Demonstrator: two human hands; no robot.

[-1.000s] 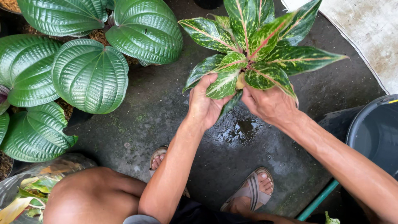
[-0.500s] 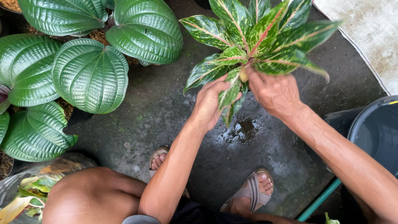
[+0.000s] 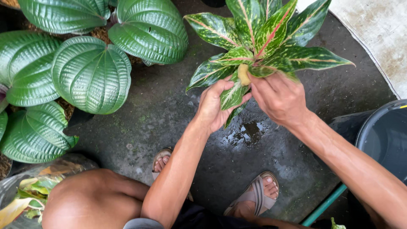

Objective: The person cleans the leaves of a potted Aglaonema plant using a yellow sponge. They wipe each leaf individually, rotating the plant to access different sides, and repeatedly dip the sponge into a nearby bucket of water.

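I hold a small plant (image 3: 263, 46) with green leaves streaked in pink and cream above the wet concrete floor. My left hand (image 3: 214, 106) grips one lower leaf near the pale stem. My right hand (image 3: 280, 97) closes around the stem base from the right, fingers pinching at the yellowish stem. The roots and any pot are hidden beneath my hands.
Large ribbed dark-green leaves (image 3: 91, 74) spread at the upper left. A dark bucket (image 3: 381, 140) stands at the right, with a green hose (image 3: 324, 205) beside it. A puddle (image 3: 248, 133) lies under the plant. My sandalled feet (image 3: 258, 195) and bare knee (image 3: 91, 199) are below.
The plant has tilted and shifted slightly between my hands. My left fingers moved onto a lower leaf while my right hand stayed at the stem.
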